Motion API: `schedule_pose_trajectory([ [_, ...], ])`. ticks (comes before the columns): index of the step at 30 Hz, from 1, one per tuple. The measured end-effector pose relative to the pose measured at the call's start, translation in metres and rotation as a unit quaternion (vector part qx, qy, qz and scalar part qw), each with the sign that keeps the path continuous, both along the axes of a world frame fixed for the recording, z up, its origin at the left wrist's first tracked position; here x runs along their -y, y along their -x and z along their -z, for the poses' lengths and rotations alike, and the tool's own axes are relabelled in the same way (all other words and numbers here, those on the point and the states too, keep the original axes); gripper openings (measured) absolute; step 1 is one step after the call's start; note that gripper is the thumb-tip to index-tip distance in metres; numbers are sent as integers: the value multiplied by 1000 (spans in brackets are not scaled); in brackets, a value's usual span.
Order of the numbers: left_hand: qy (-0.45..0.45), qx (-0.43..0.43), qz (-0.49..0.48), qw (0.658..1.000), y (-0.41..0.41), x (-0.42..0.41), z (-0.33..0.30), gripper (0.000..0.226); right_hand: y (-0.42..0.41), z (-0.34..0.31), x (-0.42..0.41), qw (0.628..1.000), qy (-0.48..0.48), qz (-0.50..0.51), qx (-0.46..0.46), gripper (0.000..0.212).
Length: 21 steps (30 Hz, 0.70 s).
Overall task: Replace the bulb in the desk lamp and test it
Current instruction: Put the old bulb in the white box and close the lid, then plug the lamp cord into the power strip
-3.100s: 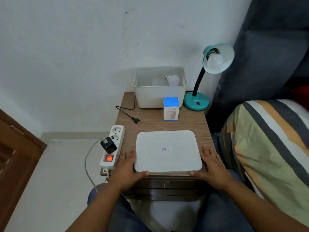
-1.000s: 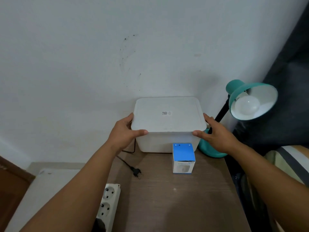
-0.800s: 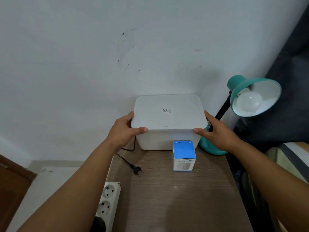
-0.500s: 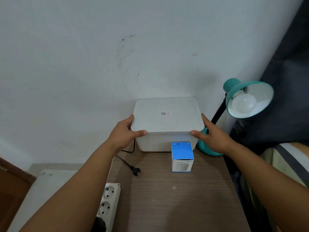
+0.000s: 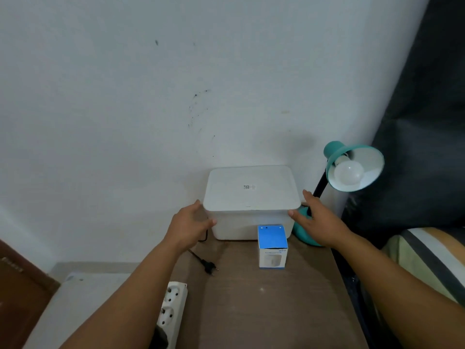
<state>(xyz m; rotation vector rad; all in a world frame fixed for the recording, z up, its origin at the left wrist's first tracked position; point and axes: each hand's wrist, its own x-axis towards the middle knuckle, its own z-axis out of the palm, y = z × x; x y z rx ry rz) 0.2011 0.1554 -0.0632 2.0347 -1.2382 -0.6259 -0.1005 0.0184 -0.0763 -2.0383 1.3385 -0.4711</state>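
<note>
at the back of the bench (image 5: 276,311), our left hand (image 5: 190,226) and right hand (image 5: 315,222) hang open beside the lidded tub (image 5: 251,197); the lamp (image 5: 352,170) bulb (image 5: 348,173) looks untouched; next, grip and unscrew it.

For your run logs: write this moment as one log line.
lid: on storage box | left hand, right hand: open beside it | lamp plug: unplugged

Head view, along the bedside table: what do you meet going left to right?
Power strip → loose plug → blue bulb box → teal lamp base → lamp shade with bulb. The white bin and both hands overlap these, so they are left out.
</note>
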Motion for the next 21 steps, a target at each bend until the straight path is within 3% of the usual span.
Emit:
schedule_pose_trajectory([
  [2,-6,7,-15,1000,-1,-20,2,82,2,-4,-14,999,34,-6,7,82],
  [13,-75,-54,-82,992,-34,-134,39,86,-52,-2,-103,983,131,-117,54,60],
  [21,-153,-53,-10,987,-51,-164,63,89,-125,31,-140,979,64,-192,-6,49],
])
